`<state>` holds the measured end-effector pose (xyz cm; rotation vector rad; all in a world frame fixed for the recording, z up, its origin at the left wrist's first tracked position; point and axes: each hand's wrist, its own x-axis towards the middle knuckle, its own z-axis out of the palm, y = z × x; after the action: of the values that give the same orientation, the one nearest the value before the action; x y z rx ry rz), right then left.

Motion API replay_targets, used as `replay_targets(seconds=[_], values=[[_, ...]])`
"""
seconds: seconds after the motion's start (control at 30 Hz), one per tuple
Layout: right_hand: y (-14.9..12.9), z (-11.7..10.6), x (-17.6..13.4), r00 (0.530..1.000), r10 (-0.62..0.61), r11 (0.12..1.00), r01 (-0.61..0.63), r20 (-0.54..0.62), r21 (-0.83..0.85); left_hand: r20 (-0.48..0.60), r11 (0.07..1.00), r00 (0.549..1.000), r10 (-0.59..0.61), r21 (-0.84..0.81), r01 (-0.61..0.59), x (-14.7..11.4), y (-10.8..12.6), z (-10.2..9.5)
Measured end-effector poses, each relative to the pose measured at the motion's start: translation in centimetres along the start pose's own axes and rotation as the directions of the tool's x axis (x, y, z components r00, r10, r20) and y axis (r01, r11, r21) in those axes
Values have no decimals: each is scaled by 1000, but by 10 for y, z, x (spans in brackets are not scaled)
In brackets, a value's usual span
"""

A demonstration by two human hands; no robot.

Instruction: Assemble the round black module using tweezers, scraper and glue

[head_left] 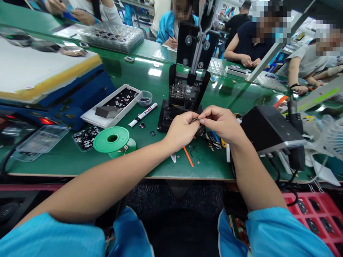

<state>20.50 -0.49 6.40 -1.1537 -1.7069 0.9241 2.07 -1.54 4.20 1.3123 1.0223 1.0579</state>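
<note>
My left hand [183, 130] and my right hand [223, 123] meet over the green bench, fingers pinched on a small dark round part [199, 130]. It looks like a watch case, though my fingers cover much of it. Just behind stands a black hand press [184, 96] with its base close to my left fingers. Below my hands lie an orange stick [188, 157] and a small pale pointed piece [173, 157]. To the left of the press base are a small black ring [152, 133] and another dark round piece [142, 125].
Left are a paint marker [143, 115], a white tray [107, 121] of small parts, a clear cup [144, 99] and a green spool [112, 139]. A black box-shaped device [270, 128] and a fan [334, 139] stand right. A red tray [318, 214] sits lower right. Several people work across the bench.
</note>
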Motion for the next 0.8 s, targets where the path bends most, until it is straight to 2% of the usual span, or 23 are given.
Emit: replay_targets(seconds=[0.23,0.57,0.8], values=[[0,2,2,999,39,997,-40,23,68,7,999,1000,25,43,-25,0,-2,-1],[-6,3,3,986,153,976,-162,71,142,50,965,985,166,196,-173,3,-10,-3],[-5,3,3,985,159,979,-165,61,118,52,959,985,164,227,-171,3,-8,-4]])
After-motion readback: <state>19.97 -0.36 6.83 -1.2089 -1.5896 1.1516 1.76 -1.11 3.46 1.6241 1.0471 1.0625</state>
